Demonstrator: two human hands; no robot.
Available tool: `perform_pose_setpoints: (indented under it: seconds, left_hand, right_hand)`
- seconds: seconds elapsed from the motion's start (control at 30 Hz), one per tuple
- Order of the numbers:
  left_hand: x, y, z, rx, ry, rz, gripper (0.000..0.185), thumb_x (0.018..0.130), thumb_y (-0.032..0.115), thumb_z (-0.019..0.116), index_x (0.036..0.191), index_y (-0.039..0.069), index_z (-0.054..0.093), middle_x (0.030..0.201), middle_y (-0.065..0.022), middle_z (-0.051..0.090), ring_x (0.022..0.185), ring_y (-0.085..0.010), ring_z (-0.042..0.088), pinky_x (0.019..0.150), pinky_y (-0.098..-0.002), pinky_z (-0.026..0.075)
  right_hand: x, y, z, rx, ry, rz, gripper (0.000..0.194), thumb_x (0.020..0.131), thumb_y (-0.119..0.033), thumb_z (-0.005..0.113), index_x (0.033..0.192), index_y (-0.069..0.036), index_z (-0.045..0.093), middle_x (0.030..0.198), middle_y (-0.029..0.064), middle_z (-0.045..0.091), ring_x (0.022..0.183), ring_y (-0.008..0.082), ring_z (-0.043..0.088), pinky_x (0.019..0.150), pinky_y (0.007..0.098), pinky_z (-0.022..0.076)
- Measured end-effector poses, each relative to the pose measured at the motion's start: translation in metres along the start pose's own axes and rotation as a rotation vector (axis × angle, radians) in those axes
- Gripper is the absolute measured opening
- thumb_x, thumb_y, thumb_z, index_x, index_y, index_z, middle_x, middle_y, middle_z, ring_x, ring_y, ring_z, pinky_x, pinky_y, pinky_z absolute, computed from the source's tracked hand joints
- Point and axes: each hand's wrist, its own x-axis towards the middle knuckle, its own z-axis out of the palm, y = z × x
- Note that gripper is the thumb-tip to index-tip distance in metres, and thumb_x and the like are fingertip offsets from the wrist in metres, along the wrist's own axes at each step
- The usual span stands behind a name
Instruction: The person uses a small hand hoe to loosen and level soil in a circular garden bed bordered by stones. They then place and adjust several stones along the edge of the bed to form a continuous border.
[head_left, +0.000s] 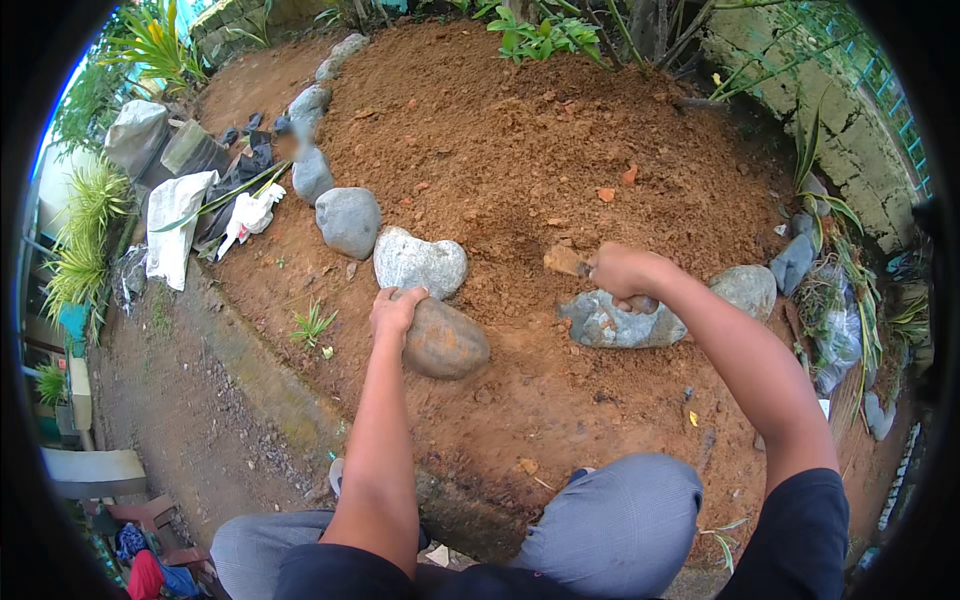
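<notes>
My left hand (397, 309) rests on the upper left edge of a brown, rounded stone (448, 341), fingers towards the pale heart-shaped stone (420, 262) just above it. My right hand (626, 276) is closed round the handle of a small hand tool with a soil-covered blade (565, 261), which points left over loose brown soil (517, 187). The tool's exact kind cannot be told. Below my right hand lies a long grey stone (626, 321), with another grey stone (744, 291) to its right. A gap of soil parts the brown stone from the long grey one.
More grey stones (349, 222) curve away to the upper left. White sacking (176, 225) and black plastic lie left. A concrete curb (262, 360) runs below the bed. Green shrubs (544, 37) stand at the back; a plastic bag (836, 337) lies right.
</notes>
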Motion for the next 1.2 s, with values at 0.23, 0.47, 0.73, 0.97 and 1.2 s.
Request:
perform_pose_setpoints:
  seconds: [0.23, 0.47, 0.73, 0.97, 1.2]
  left_hand:
    - [-0.009, 0.01, -0.002, 0.05, 0.005, -0.037, 0.084, 0.059, 0.044, 0.076, 0.133, 0.013, 0.052, 0.129, -0.0199, 0.056, 0.118, -0.0336, 0.054, 0.1, -0.0412, 0.042]
    - [-0.012, 0.003, -0.004, -0.001, -0.022, -0.005, 0.085, 0.06, 0.045, 0.077, 0.134, 0.013, 0.051, 0.128, -0.0217, 0.056, 0.117, -0.0356, 0.055, 0.1, -0.0425, 0.042]
    - [-0.01, 0.004, -0.004, -0.006, -0.021, -0.019, 0.087, 0.059, 0.045, 0.079, 0.133, 0.01, 0.051, 0.128, -0.0227, 0.056, 0.117, -0.0354, 0.055, 0.099, -0.0426, 0.042]
    - [-0.009, -0.006, -0.002, -0.056, -0.016, 0.039, 0.085, 0.058, 0.044, 0.079, 0.132, 0.01, 0.053, 0.129, -0.0224, 0.055, 0.117, -0.035, 0.055, 0.099, -0.0424, 0.043]
    - [-0.001, -0.01, 0.002, -0.085, 0.012, 0.056, 0.083, 0.061, 0.036, 0.081, 0.131, 0.003, 0.053, 0.124, -0.0215, 0.058, 0.109, -0.0285, 0.059, 0.091, -0.0378, 0.047]
  right_hand:
    - [0.036, -0.015, 0.048, -0.409, -0.055, 0.144, 0.022, 0.077, 0.006, 0.057, 0.097, 0.006, 0.066, 0.094, 0.0191, 0.069, 0.075, 0.0295, 0.07, 0.056, 0.0396, 0.055]
    - [0.077, -0.01, 0.058, -0.467, -0.091, 0.078, 0.024, 0.078, 0.0, 0.061, 0.101, 0.005, 0.067, 0.101, 0.0199, 0.069, 0.092, 0.0319, 0.069, 0.075, 0.041, 0.0557]
    - [0.075, 0.019, 0.062, -0.532, 0.038, 0.033, 0.025, 0.082, -0.003, 0.057, 0.105, 0.002, 0.064, 0.105, 0.0204, 0.067, 0.095, 0.0302, 0.068, 0.079, 0.0414, 0.0546]
    - [0.075, 0.059, 0.071, -0.463, 0.082, 0.047, 0.036, 0.093, -0.021, 0.046, 0.128, -0.016, 0.054, 0.106, 0.0161, 0.066, 0.097, 0.0346, 0.065, 0.083, 0.0452, 0.0519]
    - [0.066, 0.054, 0.095, -0.52, 0.307, -0.018, 0.038, 0.093, -0.02, 0.047, 0.13, -0.012, 0.052, 0.104, 0.0152, 0.068, 0.094, 0.0318, 0.067, 0.079, 0.0423, 0.055]
